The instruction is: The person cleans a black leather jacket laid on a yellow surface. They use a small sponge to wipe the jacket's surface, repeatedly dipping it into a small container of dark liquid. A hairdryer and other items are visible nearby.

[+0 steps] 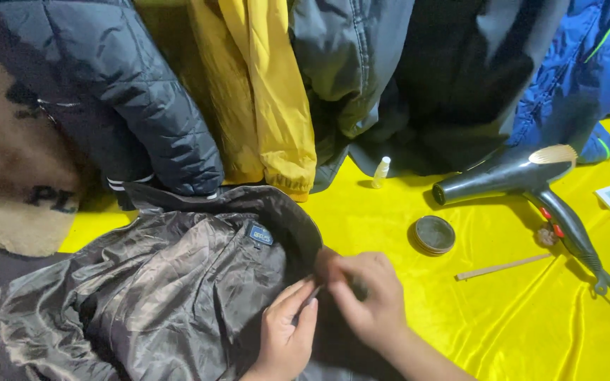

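1. Jacket (142, 296), dark brown with a shiny, crinkled lining, lies inside out at the lower left of our yellow satin cloth (503, 331).
2. Behind it we see hanging coats: a quilted navy coat (128, 92), then a smooth yellow coat (262, 92).
3. Our left hand (287, 335) pinches a thin tool against the jacket's edge; our right hand (365, 296) is closed on that edge just beside it.
4. We see a small white bottle (381, 171) standing upright.
5. A round, flat tin (433, 234) lies shut; we cannot tell its contents.
6. A thin wooden stick (503, 267) lies near a grey hair dryer (524, 180).
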